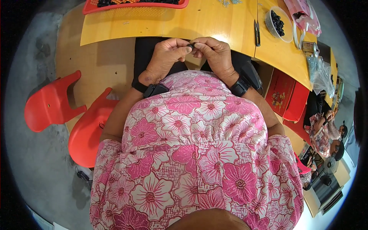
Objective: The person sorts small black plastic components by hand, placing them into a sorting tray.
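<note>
My left hand point(165, 57) and my right hand point(214, 53) meet just below the edge of a yellow wooden table point(199, 23), above my lap. Between their fingertips they pinch a small dark bead-like piece point(190, 45). Both wrists wear black bands. My pink flowered blouse fills the lower middle of the view and hides my lap.
A red tray point(134, 5) of dark beads lies at the table's far edge. A clear bowl of dark beads point(279, 23), black snips point(257, 32) and plastic bags sit to the right. Red plastic chairs point(51, 103) stand at my left, a red box point(285, 96) at my right.
</note>
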`<state>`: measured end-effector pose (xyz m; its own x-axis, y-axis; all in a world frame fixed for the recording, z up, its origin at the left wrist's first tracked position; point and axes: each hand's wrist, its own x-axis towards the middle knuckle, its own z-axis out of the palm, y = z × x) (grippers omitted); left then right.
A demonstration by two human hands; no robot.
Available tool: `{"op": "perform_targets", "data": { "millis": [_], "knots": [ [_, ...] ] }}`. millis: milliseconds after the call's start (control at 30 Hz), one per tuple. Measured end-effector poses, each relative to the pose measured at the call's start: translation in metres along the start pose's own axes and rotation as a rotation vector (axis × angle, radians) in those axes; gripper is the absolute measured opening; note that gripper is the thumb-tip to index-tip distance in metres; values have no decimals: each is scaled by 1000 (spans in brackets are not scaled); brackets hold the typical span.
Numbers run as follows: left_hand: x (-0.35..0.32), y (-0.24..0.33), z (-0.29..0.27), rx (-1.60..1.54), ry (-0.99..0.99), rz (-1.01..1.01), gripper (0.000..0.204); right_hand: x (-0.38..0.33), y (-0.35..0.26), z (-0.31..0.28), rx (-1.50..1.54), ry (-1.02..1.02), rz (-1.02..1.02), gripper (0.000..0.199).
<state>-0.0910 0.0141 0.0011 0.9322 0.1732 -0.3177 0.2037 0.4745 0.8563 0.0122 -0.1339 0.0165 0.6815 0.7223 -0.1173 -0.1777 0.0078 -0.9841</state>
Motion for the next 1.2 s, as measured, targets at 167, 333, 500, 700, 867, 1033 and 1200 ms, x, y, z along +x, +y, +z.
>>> {"op": "perform_targets", "data": {
  "millis": [167,333,500,700,867,1033,1200],
  "knots": [
    [-1,1,1,23,1,13,18,1,3,-4,-104,-31,-55,12],
    [0,2,5,75,52,45,19,-1,5,-1,-372,18,-196,12],
    [1,-3,4,92,56,90,18,0,1,-4,103,4,221,10],
    [2,-2,1,146,-5,160,19,1,6,-13,530,-129,433,19],
    [3,-2,-1,265,-8,277,15,0,6,-16,549,-254,496,28],
    [2,3,0,377,4,340,14,-2,4,-15,608,-307,534,31],
    [5,-3,-5,443,7,371,14,-1,10,-17,625,-320,522,31]
  ]
}}
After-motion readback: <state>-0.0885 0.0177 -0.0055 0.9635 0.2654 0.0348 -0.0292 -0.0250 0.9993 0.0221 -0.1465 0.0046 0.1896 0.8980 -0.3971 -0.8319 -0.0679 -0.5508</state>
